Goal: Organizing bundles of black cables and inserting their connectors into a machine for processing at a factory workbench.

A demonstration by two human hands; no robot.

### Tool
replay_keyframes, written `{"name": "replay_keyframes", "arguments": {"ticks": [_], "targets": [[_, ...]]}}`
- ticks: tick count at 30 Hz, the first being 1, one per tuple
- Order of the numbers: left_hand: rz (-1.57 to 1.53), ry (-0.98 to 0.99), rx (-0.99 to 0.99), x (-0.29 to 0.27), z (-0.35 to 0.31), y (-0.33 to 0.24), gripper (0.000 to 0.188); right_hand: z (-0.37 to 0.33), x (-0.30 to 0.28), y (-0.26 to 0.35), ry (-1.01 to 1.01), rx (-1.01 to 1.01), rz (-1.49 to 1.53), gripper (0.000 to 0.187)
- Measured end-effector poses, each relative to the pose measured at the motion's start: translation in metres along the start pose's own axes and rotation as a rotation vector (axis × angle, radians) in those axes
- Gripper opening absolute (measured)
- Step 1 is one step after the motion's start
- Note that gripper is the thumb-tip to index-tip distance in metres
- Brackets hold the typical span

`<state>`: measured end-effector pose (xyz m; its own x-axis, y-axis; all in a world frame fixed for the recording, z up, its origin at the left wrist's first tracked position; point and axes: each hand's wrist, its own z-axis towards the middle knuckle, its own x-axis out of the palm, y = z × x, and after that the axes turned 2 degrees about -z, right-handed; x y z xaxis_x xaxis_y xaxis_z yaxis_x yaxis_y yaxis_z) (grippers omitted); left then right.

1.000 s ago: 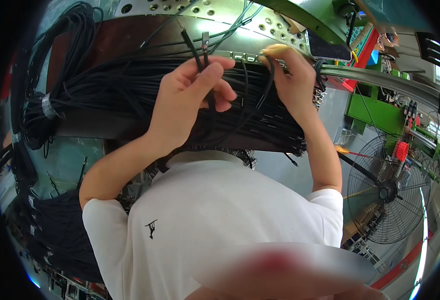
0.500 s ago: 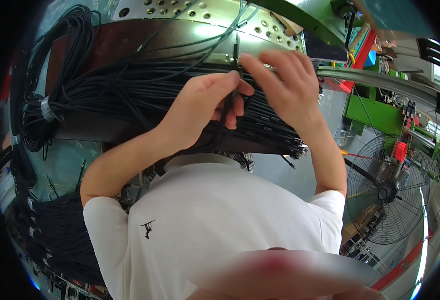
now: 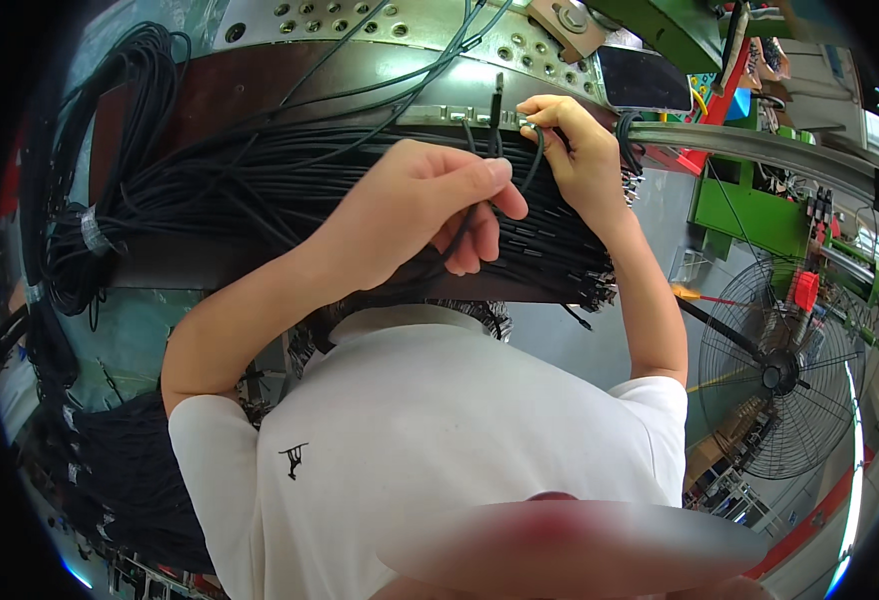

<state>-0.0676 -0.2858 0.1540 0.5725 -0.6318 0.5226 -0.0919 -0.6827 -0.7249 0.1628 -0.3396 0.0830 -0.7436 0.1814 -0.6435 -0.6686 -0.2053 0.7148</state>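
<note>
My left hand is closed, with a black cable pinched between thumb and forefinger. The cable's dark plug end points up, away from me, above the thumb. To its right, my right hand has thumb and fingertips pressed together on the end of a looped black cable. Those fingertips are at a narrow metal strip with slots, along the back of the work surface; the exact contact is partly hidden. Beneath both hands lies a thick bundle of black cables, their metal-tipped ends gathered at the right.
A perforated metal plate and a green machine part border the far side. A dark flat device, probably a phone, lies at the back right. A large fan stands at right, and more black cables hang at lower left.
My right hand has moved from beside the left hand's cable to the metal strip, now pinching a cable end there. My left hand has shifted slightly right, still holding its cable.
</note>
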Motion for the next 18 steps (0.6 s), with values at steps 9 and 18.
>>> {"name": "replay_keyframes", "arguments": {"ticks": [9,18], "targets": [[0.164,0.061,-0.009,0.007,0.017,-0.004,0.037,0.024,-0.038,0.04,-0.14,-0.428,-0.571,0.025],[0.232,0.009,0.171,0.009,0.028,-0.028,0.033,0.038,-0.051,0.062,-0.14,-0.726,-0.816,0.017]]}}
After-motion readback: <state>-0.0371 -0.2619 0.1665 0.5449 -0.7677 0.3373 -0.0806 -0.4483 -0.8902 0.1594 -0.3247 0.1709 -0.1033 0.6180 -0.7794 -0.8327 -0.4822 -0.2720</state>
